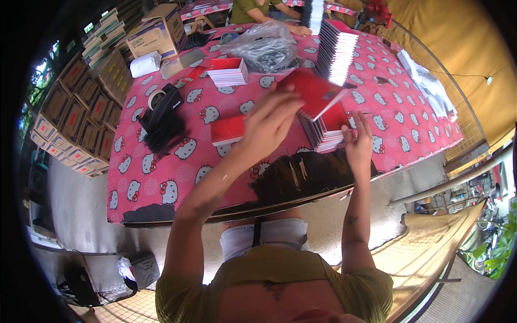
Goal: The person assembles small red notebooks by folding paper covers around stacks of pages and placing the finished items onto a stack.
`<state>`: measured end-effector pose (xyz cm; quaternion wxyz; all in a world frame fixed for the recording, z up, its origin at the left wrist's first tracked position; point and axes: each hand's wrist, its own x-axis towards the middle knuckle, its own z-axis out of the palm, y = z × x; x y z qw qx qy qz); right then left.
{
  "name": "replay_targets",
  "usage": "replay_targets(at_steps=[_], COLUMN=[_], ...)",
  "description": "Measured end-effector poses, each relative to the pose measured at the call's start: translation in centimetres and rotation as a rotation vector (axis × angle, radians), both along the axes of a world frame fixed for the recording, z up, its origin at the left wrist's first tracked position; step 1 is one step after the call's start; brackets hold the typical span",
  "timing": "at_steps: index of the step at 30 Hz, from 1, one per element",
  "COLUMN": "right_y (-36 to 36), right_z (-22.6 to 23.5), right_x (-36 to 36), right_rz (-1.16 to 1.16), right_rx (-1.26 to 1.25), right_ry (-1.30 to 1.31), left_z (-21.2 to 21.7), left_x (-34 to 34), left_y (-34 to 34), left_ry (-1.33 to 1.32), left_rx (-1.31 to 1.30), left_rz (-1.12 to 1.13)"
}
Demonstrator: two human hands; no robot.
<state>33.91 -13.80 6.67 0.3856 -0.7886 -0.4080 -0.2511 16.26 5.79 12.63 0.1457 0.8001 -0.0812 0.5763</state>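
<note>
Under my hands: table [161, 161] with a pink cartoon-cat cloth, worn black at the near edge, just below my wrists.
Left hand [272, 121]: closed on a red booklet [312, 91], fingers curled over its near corner, lifting it tilted above the pile. Blurred, so I cannot tell the exact finger placement.
Right hand [358, 142]: fingers spread and upright, pressed against the near right side of the booklet pile [326, 132]; not clasped round anything, only steadying.
Booklet pile: between my two hands, red covers on top, dark page edges fanned toward me.
Beyond my hands: tall leaning row of booklets [335, 51], white edges showing, past the red booklet.
Left of my left hand: single red booklet flat on the cloth [227, 129]; further out a small red stack [229, 71]; a black bundle with a tape roll [161, 116] well off to the left.
Far side: clear plastic bag [264, 46], cardboard cartons [156, 32], and another person's forearm [288, 24] at the table's far end.
Doing it well, my judgement: keep the right hand firm on the pile so the fan does not slide; lift the red booklet by its corner only, clear of the one beneath; keep it away from the leaning row, which looks ready to topple if brushed.
</note>
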Motion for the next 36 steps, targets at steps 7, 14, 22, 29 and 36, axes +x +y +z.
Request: replay_targets(at_steps=[7, 14, 22, 29, 36], right_y=[0.6, -0.8, 3.7, 8.0, 7.2], right_z=[-4.0, -3.5, -0.3, 0.7, -0.5], right_x=[6.7, 7.6, 9.1, 10.4, 11.4], right_rz=[0.467, 0.444, 0.455, 0.542, 0.587], right_rx=[0.101, 0.088, 0.179, -0.185, -0.022], right_ry=[0.64, 0.849, 1.06, 1.252, 1.289], left_z=[-9.0, -9.4, -9.9, -8.7, -7.7], left_x=[9.1, 9.5, 11.1, 16.3, 15.5], left_y=[1.9, -0.3, -2.9, -5.2, -6.7], left_ry=[0.243, 0.342, 0.1, 0.475, 0.52], left_rx=[-0.124, -0.129, -1.231, -1.651, -1.601], left_rz=[-0.202, -0.092, -0.119, 0.136, 0.121])
